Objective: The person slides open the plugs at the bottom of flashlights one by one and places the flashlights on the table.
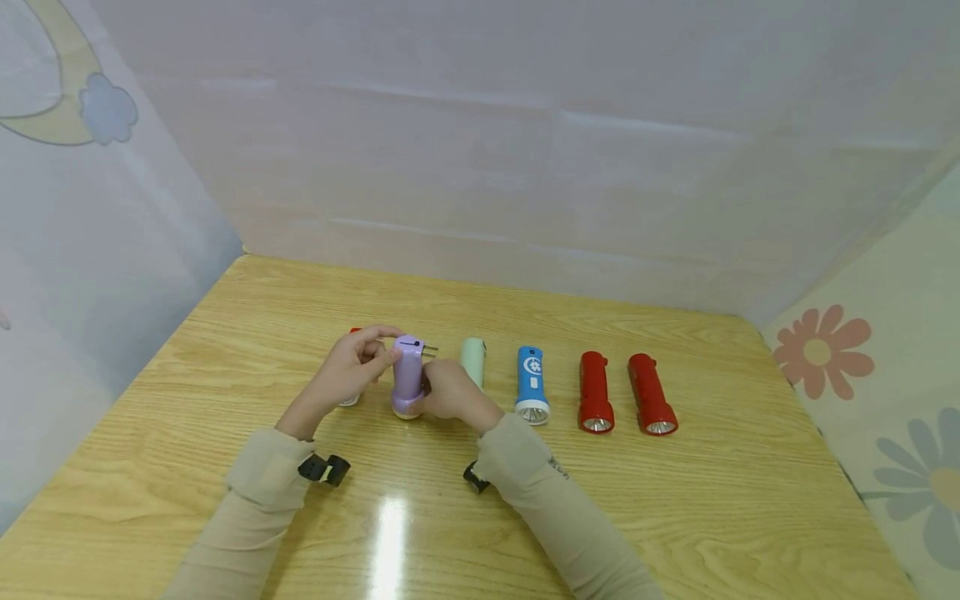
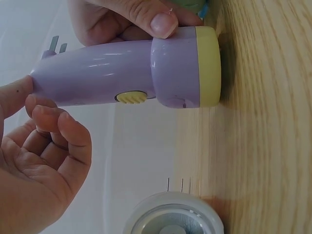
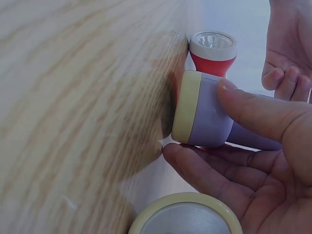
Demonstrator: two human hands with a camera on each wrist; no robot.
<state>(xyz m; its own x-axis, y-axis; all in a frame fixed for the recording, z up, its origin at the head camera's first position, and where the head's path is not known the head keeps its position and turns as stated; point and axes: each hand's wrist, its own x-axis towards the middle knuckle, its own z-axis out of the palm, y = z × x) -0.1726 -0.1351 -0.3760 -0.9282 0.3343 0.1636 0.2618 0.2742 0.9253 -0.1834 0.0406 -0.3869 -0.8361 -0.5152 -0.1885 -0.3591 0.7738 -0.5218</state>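
A purple flashlight (image 1: pixel 408 375) with a pale yellow lens rim is held upright, lens end down, close over the table. Two metal plug prongs (image 1: pixel 430 350) stick out near its top end. My right hand (image 1: pixel 450 390) grips it low around the head, the thumb (image 2: pixel 163 22) lying along the purple collar. At the tail end, a fingertip of my left hand (image 1: pixel 348 371) touches the casing, while the other fingers bend loosely beside it. A yellow ribbed switch (image 2: pixel 131 97) shows on the body. Partly behind my left hand is a red-and-white flashlight (image 3: pixel 213 51).
To the right stand a pale green flashlight (image 1: pixel 473 358), a blue one with a white head (image 1: pixel 531 383), and two red ones, the nearer (image 1: pixel 596 392) and the farther (image 1: pixel 652 393), in a row on the wooden table (image 1: pixel 712 500). A cloth backdrop (image 1: pixel 480 183) rises behind.
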